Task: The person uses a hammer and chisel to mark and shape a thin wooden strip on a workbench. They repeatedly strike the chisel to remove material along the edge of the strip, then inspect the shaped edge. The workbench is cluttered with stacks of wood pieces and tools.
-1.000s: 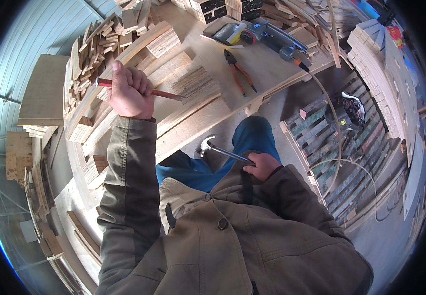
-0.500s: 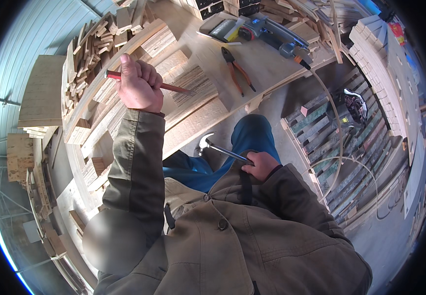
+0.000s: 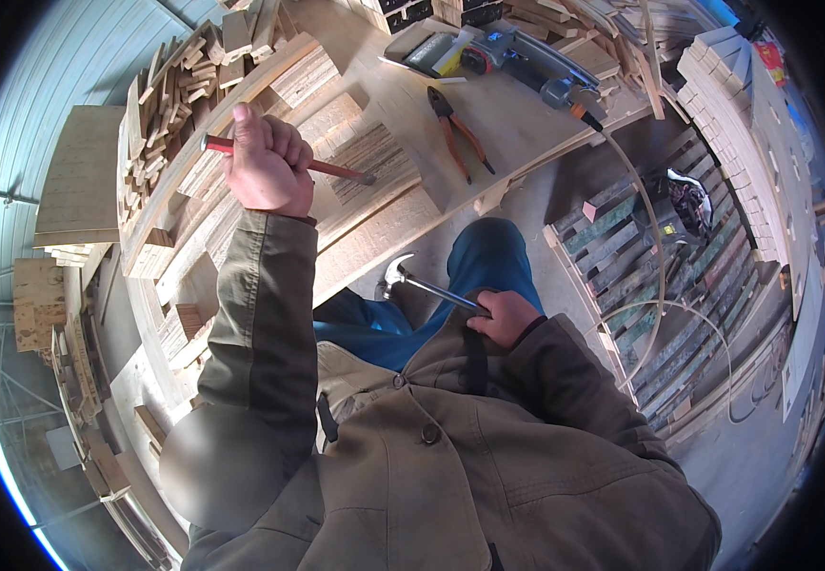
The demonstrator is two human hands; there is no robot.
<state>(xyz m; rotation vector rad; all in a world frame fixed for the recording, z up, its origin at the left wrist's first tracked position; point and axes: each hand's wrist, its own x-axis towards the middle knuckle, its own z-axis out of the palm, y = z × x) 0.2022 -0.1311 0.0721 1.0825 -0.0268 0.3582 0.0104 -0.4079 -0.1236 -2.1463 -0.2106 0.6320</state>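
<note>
My left hand (image 3: 269, 169) is closed round a red cold chisel (image 3: 338, 170), a slim rod whose greyish tip points right over stacked wood pieces on the workbench (image 3: 403, 90). Low by my lap, my right hand (image 3: 506, 319) grips the handle of a claw hammer (image 3: 439, 290). The hammer's metal head is at the left, beyond the bench's near edge. Pliers (image 3: 454, 133) with orange handles lie open on the bench, to the right of the wood pieces.
A nail gun (image 3: 536, 71) with an air hose (image 3: 655, 224) lies at the back of the bench. Wood offcuts (image 3: 169, 119) are heaped at the far left. On the floor at right is a slatted pallet (image 3: 641, 285), and a dark bundle (image 3: 688, 205) rests on it.
Hardly anything differs. The chisel and my left hand have shifted very slightly left; the hammer stays in my right hand, its head a touch higher.
</note>
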